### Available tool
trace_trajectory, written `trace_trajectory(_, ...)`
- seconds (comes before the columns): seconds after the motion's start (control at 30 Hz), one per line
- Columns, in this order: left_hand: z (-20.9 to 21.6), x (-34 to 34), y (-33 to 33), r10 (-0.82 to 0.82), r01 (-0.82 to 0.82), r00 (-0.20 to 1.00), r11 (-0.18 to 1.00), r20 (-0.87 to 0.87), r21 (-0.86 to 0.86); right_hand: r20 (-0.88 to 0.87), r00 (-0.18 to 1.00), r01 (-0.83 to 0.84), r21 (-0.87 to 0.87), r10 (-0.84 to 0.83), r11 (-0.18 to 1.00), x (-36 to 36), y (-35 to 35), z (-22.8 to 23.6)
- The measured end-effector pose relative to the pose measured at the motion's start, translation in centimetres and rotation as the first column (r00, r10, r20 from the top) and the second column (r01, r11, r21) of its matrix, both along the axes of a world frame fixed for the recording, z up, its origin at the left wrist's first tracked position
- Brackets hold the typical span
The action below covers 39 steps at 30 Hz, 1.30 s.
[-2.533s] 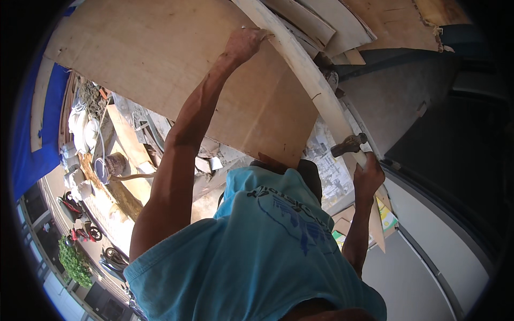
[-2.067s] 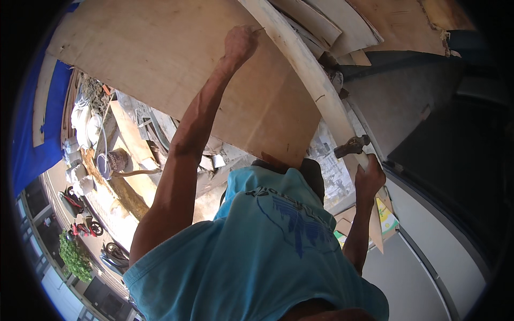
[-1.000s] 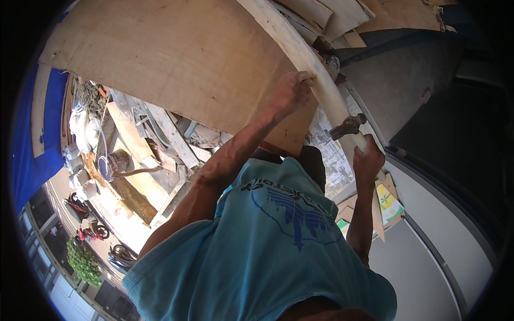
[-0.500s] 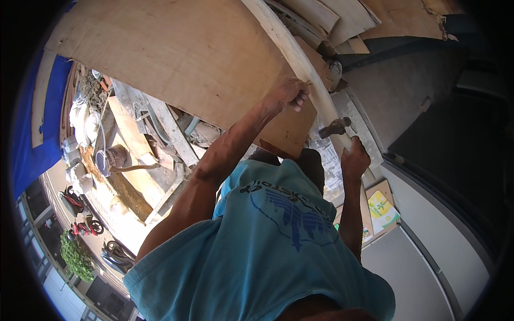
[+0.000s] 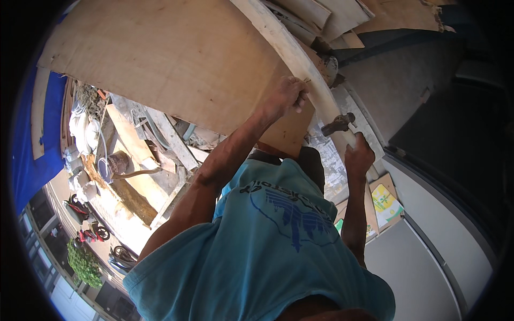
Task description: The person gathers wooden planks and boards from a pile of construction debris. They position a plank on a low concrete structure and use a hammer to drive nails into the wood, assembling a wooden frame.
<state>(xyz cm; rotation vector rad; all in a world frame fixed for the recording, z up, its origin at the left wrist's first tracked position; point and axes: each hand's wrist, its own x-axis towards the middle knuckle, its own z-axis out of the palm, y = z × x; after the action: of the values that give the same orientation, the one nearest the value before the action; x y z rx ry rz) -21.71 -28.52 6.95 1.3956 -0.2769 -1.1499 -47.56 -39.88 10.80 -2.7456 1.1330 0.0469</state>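
My left hand is closed in a pinch beside a pale wooden beam. A thin nail sticks out from its fingertips against the beam. My right hand grips the light handle of a hammer, whose dark metal head is over the beam's lower part. A large brown plywood sheet lies along the left side of the beam, under my left hand. How firmly the nail sits in the wood cannot be made out.
Scrap boards, a bucket and white sacks lie at the left, near a blue tarp. More plywood pieces are stacked at the top right. A grey panel stands at the lower right.
The hammer head has shifted slightly right and turned a little in my right hand. My left hand keeps its pinch at the beam. The whole view has tilted slightly.
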Motion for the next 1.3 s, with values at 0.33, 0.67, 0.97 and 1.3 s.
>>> trace_trajectory(0.33,1.3,-0.3,-0.5,0.068,-0.045,0.981,0.990,-0.181,0.130,-0.005,1.000,-0.029,-0.022,0.028,0.999,-0.1,0.2,-0.3)
trace_trajectory(0.67,-1.9,-1.8,-0.2,0.004,-0.023,0.906,0.999,0.423,0.038,-0.017,1.000,-0.018,-0.086,0.016,0.996,-0.2,-1.0,-1.2)
trace_trajectory(0.97,-1.2,-2.3,-0.6,0.129,-0.107,0.981,0.983,0.144,-0.149,0.060,0.998,0.002,-0.026,-0.001,1.000,0.2,-1.2,-0.5)
trace_trajectory(1.3,-0.6,-1.0,-0.5,0.063,-0.061,0.998,0.992,0.021,-0.113,0.047,0.996,-0.079,-0.003,0.079,0.997,0.6,-1.2,-0.7)
